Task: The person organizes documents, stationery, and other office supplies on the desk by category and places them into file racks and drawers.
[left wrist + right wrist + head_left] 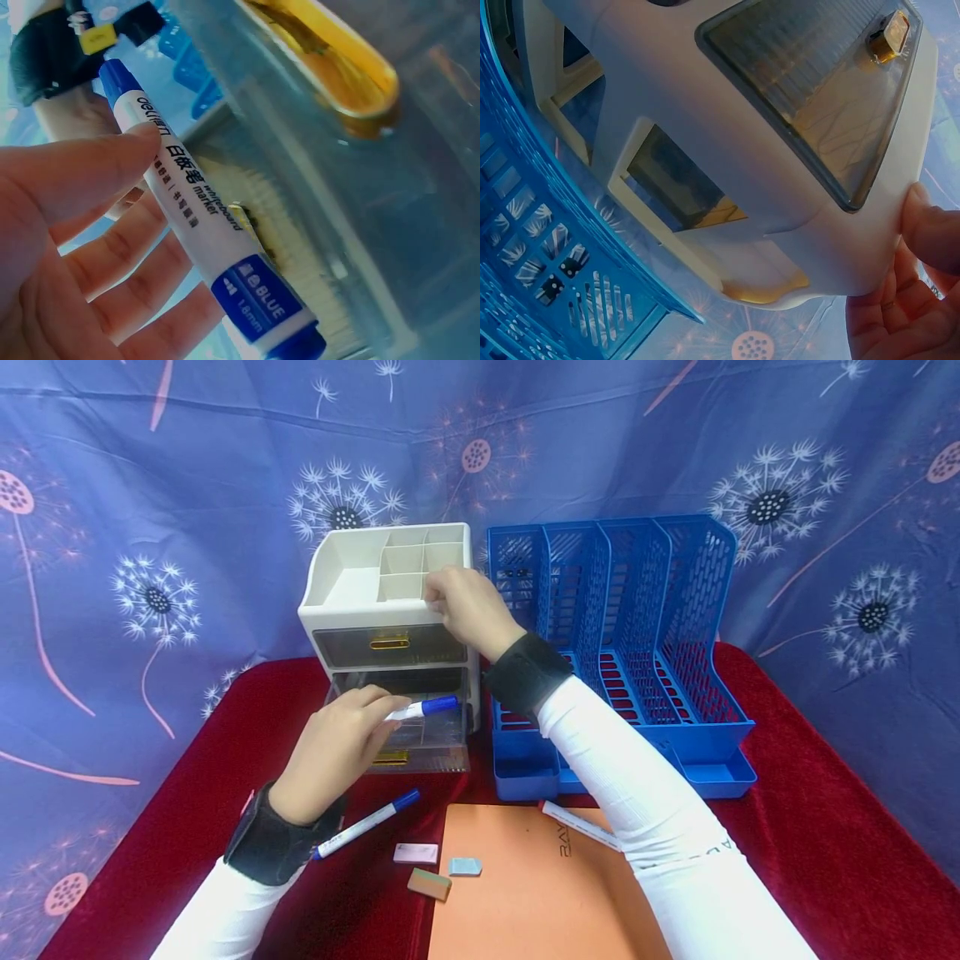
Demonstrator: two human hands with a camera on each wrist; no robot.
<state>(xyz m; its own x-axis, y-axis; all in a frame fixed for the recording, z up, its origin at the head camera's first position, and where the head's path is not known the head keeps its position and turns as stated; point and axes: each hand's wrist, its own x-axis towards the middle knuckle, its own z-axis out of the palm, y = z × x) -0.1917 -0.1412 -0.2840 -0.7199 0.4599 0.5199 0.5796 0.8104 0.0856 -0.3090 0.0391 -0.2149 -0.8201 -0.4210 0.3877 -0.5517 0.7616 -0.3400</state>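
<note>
My left hand [341, 739] pinches a blue whiteboard marker [426, 707] between thumb and fingers, over the pulled-out clear drawer [450, 727] of a white desktop organizer [375, 614]. In the left wrist view the marker [195, 202] slants across the palm, its "BLUE" label showing. With thumb in front and fingers behind, my right hand [468, 606] grips the organizer's top front rim near its right corner. The right wrist view shows that thumb [930, 225] against the white body. An upper drawer [352, 649] with a gold handle is closed.
A blue file rack [622, 727] stands right of the organizer. On the red cloth lie another blue marker [367, 824], a pink block [416, 853] and a brown-green block [430, 884]. A light blue block [465, 867] and a red-capped marker [577, 823] lie on an orange folder [517, 910].
</note>
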